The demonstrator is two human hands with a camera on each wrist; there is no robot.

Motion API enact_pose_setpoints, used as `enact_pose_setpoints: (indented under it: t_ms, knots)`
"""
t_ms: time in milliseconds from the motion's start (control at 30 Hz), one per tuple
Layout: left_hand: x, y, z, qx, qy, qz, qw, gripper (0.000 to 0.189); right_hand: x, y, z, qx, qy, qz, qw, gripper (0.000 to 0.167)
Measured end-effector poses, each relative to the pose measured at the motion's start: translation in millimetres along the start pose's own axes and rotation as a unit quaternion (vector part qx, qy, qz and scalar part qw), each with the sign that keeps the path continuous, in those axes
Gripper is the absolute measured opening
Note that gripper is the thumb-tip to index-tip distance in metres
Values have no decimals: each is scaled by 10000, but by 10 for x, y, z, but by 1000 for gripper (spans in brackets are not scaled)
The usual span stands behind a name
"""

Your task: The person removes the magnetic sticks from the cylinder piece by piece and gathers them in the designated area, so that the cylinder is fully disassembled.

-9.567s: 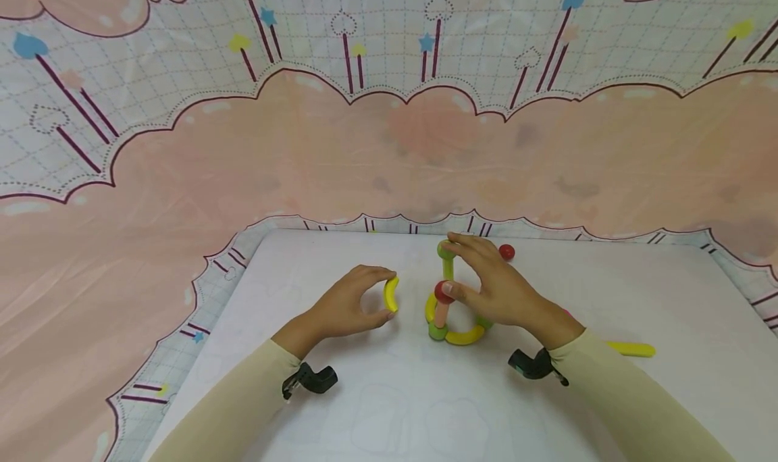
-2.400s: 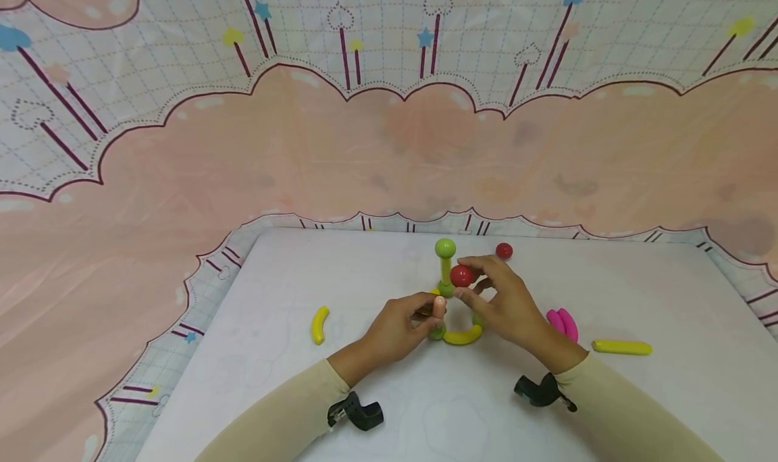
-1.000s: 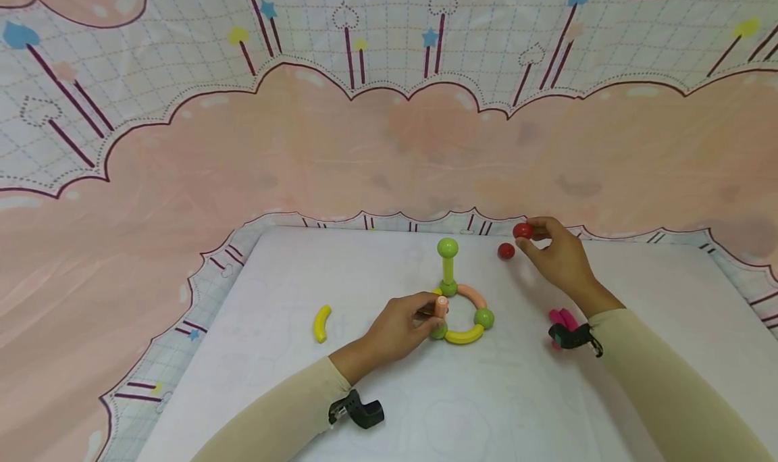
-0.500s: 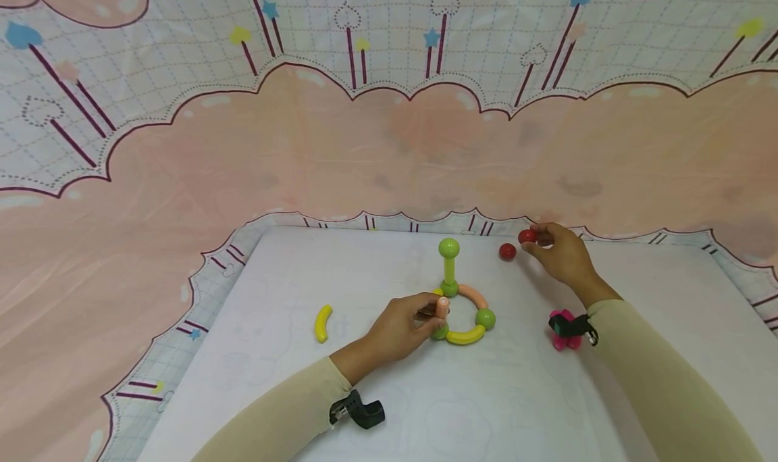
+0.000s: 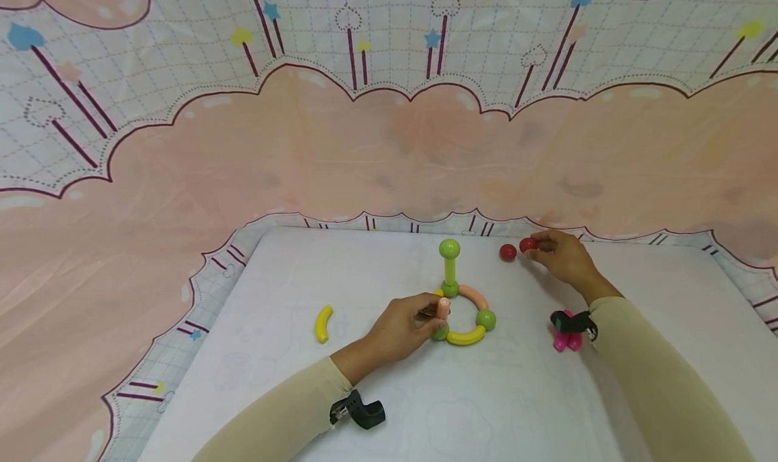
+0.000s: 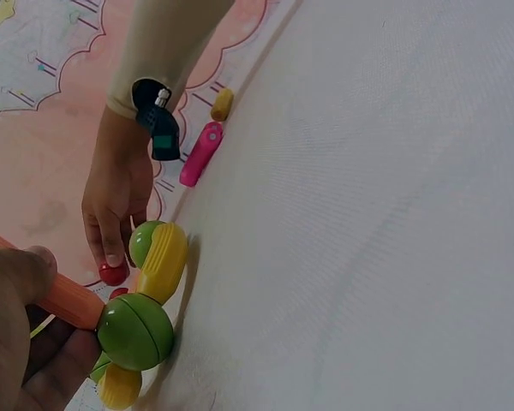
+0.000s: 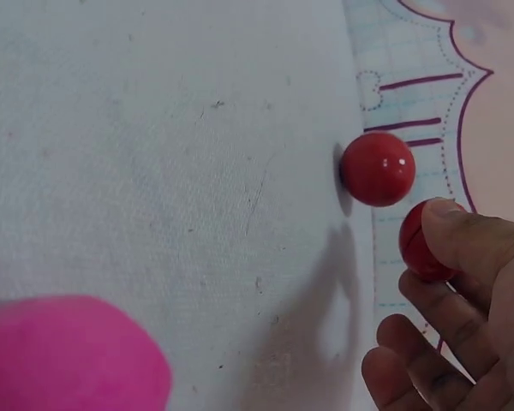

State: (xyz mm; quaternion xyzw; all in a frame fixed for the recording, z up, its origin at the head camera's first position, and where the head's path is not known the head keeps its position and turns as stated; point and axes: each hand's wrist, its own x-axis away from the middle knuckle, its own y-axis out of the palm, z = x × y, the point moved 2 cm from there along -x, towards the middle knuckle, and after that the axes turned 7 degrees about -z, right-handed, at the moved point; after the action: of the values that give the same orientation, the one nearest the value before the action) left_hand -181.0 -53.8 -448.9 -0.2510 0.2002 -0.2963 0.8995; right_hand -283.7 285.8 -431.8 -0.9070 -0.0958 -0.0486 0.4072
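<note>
My left hand (image 5: 398, 330) pinches an upright orange rod (image 5: 444, 307), which meets a green ball (image 6: 135, 332) in the left wrist view. That ball belongs to a ring of curved yellow (image 5: 466, 338) and orange (image 5: 474, 295) pieces joined by green balls. From the ring's far side rises a green post with a green ball (image 5: 450, 248) on top. At the back, my right hand (image 5: 565, 258) holds a red ball (image 7: 420, 242) between thumb and fingers. A second red ball (image 5: 508, 252) lies close beside it on the table.
A loose curved yellow piece (image 5: 323, 323) lies left of the ring. Pink pieces (image 5: 567, 342) sit under the right wrist, partly hidden by the wrist camera. The white tabletop (image 5: 486, 408) ends at a patterned cloth (image 5: 389, 158) behind.
The left hand let go of the curved yellow piece, now lying at left, and took the orange rod. The right hand carried the red ball off the rod, back and right, then lowered it.
</note>
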Motion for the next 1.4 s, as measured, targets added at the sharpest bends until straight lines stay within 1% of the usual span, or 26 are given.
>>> enact_pose_setpoints:
  t_ms: [233, 567, 667, 900, 1067, 1167, 1233, 1400]
  knots:
    - [1, -4, 4, -45, -116, -38, 9999, 28, -28, 42, 67, -54, 173, -194, 9996, 48]
    - [7, -6, 6, -69, -149, 1, 9999, 30, -59, 86, 106, 179, 114, -244, 9995, 47]
    - [10, -1, 5, 0, -85, 40, 10000, 29, -59, 93, 110, 237, 103, -244, 9994, 47]
    - [10, 24, -45, 214, 175, 113, 9996, 28, -63, 93, 115, 246, 116, -263, 9993, 51]
    - [18, 29, -41, 287, 50, 111, 9995, 32, -29, 78, 97, 243, 116, -225, 9994, 55]
    - [19, 21, -37, 266, 18, 81, 9996, 37, -3, 55, 75, 162, 132, -124, 9997, 57]
    - [19, 7, -41, 219, 83, 65, 9997, 41, 10, 34, 52, 95, 92, 16, 9999, 57]
    - [20, -69, -52, 226, 329, 154, 9991, 42, 54, -11, -81, -8, -253, 539, 9982, 57]
